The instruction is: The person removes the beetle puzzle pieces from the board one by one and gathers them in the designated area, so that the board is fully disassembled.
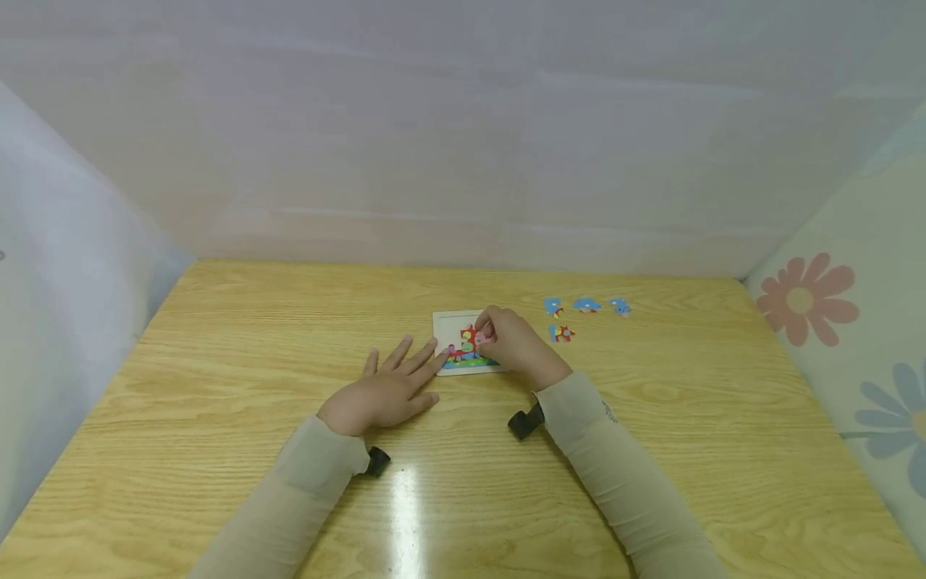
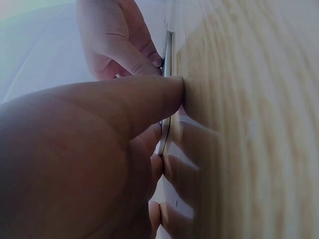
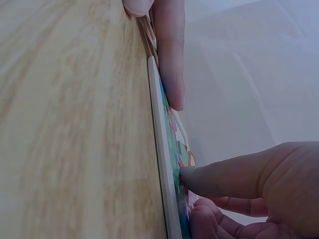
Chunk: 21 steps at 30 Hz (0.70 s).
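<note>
A small puzzle board (image 1: 444,328) with a pale rim lies on the table, its lower part showing a colourful picture. My left hand (image 1: 387,394) is spread flat at its left side, fingers straight, one fingertip resting on the board. Over the board's right half, my right hand (image 1: 515,346) pinches a red puzzle piece (image 1: 469,339) between thumb and fingers; the hand covers part of it. From the right wrist view, the thumb (image 3: 199,180) and fingertips of that hand are down at the picture surface. The left wrist view shows the left thumb (image 2: 154,97) touching near the board's edge.
Several loose puzzle pieces, blue ones (image 1: 587,305) and a red and yellow one (image 1: 562,333), lie to the right of the board. The wooden table (image 1: 253,338) meets a pale wall behind. A flower-patterned wall (image 1: 854,346) stands at the right.
</note>
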Motion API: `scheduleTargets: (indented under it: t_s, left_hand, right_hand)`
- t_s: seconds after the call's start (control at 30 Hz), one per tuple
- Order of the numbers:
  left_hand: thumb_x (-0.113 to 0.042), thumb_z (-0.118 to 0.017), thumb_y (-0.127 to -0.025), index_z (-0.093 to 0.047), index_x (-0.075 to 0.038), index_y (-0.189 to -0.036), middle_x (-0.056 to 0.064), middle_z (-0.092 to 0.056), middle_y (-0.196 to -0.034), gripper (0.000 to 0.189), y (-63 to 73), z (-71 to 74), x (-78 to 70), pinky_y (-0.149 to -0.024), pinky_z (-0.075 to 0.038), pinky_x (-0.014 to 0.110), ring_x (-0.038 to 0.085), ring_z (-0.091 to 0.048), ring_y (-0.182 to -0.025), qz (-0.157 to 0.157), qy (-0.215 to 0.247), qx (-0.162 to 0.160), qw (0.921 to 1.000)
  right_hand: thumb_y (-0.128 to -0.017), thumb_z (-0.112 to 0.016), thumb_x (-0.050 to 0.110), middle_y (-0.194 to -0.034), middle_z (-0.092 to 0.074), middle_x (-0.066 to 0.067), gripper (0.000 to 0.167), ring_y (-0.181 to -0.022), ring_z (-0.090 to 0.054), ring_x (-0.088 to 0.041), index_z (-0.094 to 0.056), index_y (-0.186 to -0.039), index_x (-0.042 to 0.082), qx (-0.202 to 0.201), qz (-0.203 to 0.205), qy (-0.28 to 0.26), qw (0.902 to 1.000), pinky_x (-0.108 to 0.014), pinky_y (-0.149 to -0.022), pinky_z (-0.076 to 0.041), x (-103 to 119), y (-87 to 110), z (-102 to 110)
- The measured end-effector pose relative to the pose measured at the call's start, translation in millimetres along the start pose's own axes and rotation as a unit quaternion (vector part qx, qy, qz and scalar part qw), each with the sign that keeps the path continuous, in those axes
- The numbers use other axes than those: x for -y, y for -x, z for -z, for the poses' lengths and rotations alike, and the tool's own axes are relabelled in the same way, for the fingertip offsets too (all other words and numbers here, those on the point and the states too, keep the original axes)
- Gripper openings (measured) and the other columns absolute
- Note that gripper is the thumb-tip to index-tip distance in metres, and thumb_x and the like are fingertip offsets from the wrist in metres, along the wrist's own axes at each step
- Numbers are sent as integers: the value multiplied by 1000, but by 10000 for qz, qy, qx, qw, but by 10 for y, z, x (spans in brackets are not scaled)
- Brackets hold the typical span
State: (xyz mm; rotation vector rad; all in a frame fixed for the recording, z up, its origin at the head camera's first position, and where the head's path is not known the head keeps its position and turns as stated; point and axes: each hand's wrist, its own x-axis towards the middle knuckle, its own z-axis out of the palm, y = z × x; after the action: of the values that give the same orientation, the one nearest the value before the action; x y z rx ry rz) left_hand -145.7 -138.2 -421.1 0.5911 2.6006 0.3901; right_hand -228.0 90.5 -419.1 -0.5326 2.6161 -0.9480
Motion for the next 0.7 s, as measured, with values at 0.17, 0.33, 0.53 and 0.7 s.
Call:
scheduleTargets:
  t_s: [0.17, 0.33, 0.53, 0.7]
  left_hand:
    - [-47, -41, -108, -10, -29, -165, -2, 1, -171, 67, 5, 10, -3, -113, 6, 74, 35, 11, -155, -10, 31, 5, 10000]
    - [-47, -41, -108, -10, -29, -165, -3, 2, -171, 67, 1, 7, 4, -113, 7, 74, 34, 12, -155, -10, 28, 17, 10000]
    - [-49, -40, -108, -8, -30, -165, -3, 3, -171, 68, -18, -10, 23, -113, 7, 74, 33, 13, -155, 1, 2, 39, 10000]
    - [-50, -39, -108, -5, -32, -164, -4, 6, -170, 68, -39, -15, 34, -114, 8, 73, 32, 15, -154, 50, 64, 107, 9999]
  right_hand:
    - [-93, -68, 1, -102, -59, -9, 26, -91, -54, -22, -59, -117, 1, -42, 53, -27, 10000, -35, -82, -50, -3, 4, 3]
    - [-93, -67, -2, -101, -58, -10, 26, -89, -54, -22, -56, -116, 2, -72, 67, -142, 9999, -34, -80, -49, -9, 12, -3]
    - [-93, -68, 0, -103, -60, -9, 26, -92, -56, -23, -57, -117, 3, -116, -71, -366, 9992, -35, -82, -50, 0, 24, -9]
    - [-93, -70, 3, -104, -62, -8, 25, -95, -57, -23, -61, -117, 5, -225, -118, -587, 9980, -36, -84, -51, -17, 34, -4]
